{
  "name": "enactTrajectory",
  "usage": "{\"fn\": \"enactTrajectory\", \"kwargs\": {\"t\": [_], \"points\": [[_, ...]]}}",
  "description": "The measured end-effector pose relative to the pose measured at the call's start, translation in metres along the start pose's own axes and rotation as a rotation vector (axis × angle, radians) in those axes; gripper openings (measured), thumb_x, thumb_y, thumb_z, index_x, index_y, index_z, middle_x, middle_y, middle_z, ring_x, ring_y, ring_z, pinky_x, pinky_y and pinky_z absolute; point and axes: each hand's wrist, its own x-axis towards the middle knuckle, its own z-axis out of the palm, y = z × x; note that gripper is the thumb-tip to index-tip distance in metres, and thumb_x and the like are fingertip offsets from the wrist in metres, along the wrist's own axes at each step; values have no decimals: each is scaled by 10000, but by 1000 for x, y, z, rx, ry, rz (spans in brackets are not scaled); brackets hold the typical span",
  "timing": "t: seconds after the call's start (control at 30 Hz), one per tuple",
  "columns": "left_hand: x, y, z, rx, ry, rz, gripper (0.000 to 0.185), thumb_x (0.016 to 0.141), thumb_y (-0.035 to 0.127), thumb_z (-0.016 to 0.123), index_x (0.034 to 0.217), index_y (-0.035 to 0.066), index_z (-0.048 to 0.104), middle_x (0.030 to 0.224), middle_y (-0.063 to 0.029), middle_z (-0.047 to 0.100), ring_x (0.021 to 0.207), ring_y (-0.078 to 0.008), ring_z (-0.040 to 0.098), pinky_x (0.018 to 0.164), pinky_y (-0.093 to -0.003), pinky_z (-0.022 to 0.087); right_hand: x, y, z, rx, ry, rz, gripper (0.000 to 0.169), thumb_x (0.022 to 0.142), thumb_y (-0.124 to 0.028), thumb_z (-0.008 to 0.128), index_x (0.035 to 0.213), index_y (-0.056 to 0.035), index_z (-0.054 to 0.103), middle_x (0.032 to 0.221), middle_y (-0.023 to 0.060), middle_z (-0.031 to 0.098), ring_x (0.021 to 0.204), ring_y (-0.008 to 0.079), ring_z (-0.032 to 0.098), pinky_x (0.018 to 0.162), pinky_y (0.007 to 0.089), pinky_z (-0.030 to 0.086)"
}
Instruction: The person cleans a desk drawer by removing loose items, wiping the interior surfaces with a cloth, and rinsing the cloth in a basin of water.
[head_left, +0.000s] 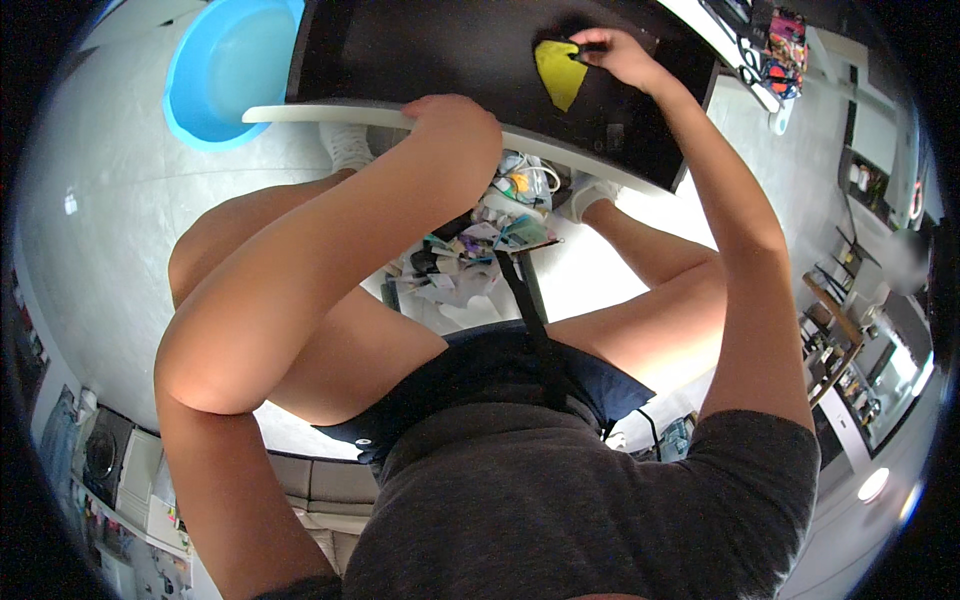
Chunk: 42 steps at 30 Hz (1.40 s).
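Observation:
Pinched in the fingers of my right hand (611, 56) is a yellow cloth (561, 71) with a dark part at the grip. The cloth hangs over or touches a dark, flat panel (420, 56); which of the two is unclear. A pale curved edge (322, 113) runs along the near side of this panel. My left hand (454, 112) lies at that edge, near its middle. The forearm and wrist hide most of its fingers, so its grip is not visible.
A blue plastic basin (187, 90) stands on the floor at the upper left. Below the pale edge, between my legs, is a heap of mixed small items (480, 247), with packets and a white cable. Scissors (748, 64) lie among things at the upper right. A sofa (337, 480) is behind me.

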Motion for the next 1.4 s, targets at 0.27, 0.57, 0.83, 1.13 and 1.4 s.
{"fn": "enactTrajectory", "kwargs": {"t": [0.27, 0.57, 0.83, 1.13, 1.4], "points": [[2, -3, 14, -32, 52, -39, 412, 683, 228, 848, 976, 1, 669, 886, -198, 706, 858, -356, 704, 777, -433, 576, -12, 6, 56, -604, -20, -284, 425, 700, 87, 649, 1038, -168, 694, 1114, 88, 619, 1143, 325, 579, 939, 396, 509], [2, 1, 6, -22, 55, -30, 426, 696, 222, 831, 975, -41, 647, 877, -201, 701, 861, -347, 699, 774, -424, 576, -94, -60, 10, -584, -300, 68, 334, 746, -2, 663, 1071, -79, 689, 1172, 124, 637, 1124, 304, 596, 976, 402, 482], [1, -2, 13, -57, 135, -15, 471, 695, 226, 828, 1022, -41, 618, 865, -208, 692, 869, -362, 687, 794, -447, 562, -109, -79, -62, -607, -81, 103, 285, 804, -38, 639, 1053, -154, 715, 1069, 100, 693, 1028, 298, 648, 929, 386, 500], [-4, -4, 12, -53, 148, -47, 451, 676, 227, 839, 976, -33, 624, 848, -207, 691, 857, -361, 689, 774, -440, 566, -10, -12, -27, -556, 439, -284, 243, 732, 42, 605, 917, -81, 706, 1015, 166, 627, 946, 367, 612, 845, 408, 496], [8, -2, 11, -59, 121, -6, 444, 672, 240, 844, 958, -28, 636, 820, -208, 691, 822, -351, 700, 739, -446, 574, -31, 11, 66, -557, 31, -279, 399, 665, 92, 605, 980, -139, 684, 1184, 83, 593, 1174, 330, 540, 1006, 425, 457]]}}
